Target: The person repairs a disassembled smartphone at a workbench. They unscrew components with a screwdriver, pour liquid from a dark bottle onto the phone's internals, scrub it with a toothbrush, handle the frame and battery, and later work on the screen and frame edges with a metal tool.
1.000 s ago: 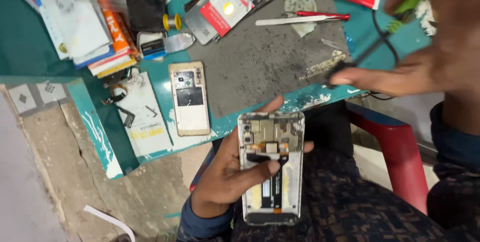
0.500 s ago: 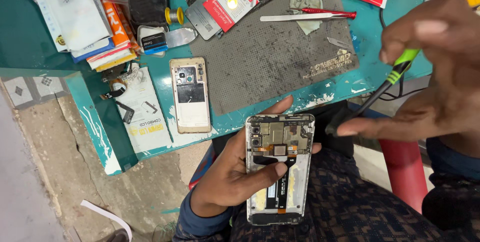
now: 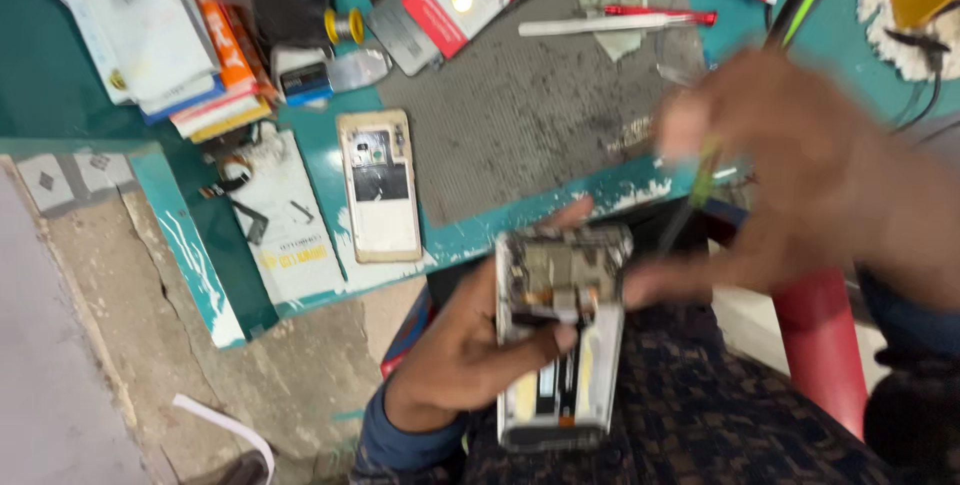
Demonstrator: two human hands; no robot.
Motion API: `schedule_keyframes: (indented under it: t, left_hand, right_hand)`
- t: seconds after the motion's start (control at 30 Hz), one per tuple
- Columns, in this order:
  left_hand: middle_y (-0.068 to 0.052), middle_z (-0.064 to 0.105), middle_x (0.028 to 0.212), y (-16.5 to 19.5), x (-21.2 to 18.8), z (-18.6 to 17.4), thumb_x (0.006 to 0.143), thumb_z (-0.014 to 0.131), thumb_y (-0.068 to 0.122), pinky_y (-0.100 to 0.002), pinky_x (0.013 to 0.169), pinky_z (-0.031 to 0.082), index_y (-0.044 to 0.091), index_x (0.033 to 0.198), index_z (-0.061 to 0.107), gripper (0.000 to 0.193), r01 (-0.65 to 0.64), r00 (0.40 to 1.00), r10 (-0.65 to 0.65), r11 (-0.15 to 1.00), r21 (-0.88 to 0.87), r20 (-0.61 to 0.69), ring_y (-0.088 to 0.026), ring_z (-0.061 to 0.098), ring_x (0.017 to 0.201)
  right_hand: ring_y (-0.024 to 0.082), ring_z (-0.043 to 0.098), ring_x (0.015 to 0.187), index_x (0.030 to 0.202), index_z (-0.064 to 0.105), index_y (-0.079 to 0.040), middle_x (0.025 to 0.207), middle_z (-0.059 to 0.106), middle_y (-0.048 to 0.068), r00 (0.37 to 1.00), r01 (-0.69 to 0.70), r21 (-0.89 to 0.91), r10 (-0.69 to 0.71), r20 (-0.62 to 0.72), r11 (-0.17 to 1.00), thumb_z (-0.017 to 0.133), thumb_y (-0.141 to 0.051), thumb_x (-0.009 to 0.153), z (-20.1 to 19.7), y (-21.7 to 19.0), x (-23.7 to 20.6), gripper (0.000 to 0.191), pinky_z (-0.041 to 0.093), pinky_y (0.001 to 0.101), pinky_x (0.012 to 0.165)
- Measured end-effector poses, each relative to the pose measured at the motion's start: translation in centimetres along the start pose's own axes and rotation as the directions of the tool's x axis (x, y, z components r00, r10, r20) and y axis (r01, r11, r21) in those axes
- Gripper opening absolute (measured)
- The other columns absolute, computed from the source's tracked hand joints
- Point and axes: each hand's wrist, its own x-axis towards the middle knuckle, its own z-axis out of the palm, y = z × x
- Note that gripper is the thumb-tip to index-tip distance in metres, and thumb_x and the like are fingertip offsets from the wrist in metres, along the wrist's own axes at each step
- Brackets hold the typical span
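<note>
Beside a cluttered teal worktop [image 3: 60,95], the left hand [image 3: 470,355] grips an opened phone [image 3: 558,335] over the lap while the blurred right hand [image 3: 800,175] pinches a green-handled screwdriver [image 3: 700,185], apparently mid-disassembly, its tip needing seating on a screw.

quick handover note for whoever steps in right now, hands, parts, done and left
Left hand holds the opened phone over the lap, insides facing up.
Right hand, blurred, grips a green-handled screwdriver, tip pointing down toward the phone's top end; contact unclear.
A gold back cover lies on the teal bench beside the grey work mat; tweezers lie at the mat's far edge.
Done: back is off.
Left: the work inside the phone.
</note>
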Motion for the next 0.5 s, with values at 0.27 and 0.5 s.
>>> schedule_keyframes:
  t: [0.27,0.5]
  left_hand:
    - [-0.017,0.060,0.146,-0.8,0.2,-0.7,0.099,0.058,-0.011,-0.043,0.120,0.048,0.000,0.168,0.023,0.078,-0.010,1.000,0.007,0.973,-0.231,-0.016,-0.034,0.062,0.139]
    - [-0.008,0.057,0.152,-0.7,0.0,-1.5,0.088,0.057,-0.015,-0.046,0.111,0.050,-0.006,0.163,0.026,0.082,-0.083,0.981,0.025,0.951,-0.298,-0.194,-0.038,0.064,0.132]
  right_hand:
    - [0.026,0.057,0.090,0.122,0.037,-0.009,0.103,0.055,0.014,0.979,-0.196,-0.272,0.174,-0.102,0.942,0.089,-0.040,0.077,-1.1,3.2,-1.1,0.076,0.047,0.0395,0.076]
    - [0.020,0.056,0.100,0.158,0.005,-0.004,0.115,0.051,0.014,0.789,-0.480,0.102,0.479,-0.386,0.872,0.063,0.000,0.116,5.7,7.6,-7.0,0.071,0.048,0.0294,0.081]
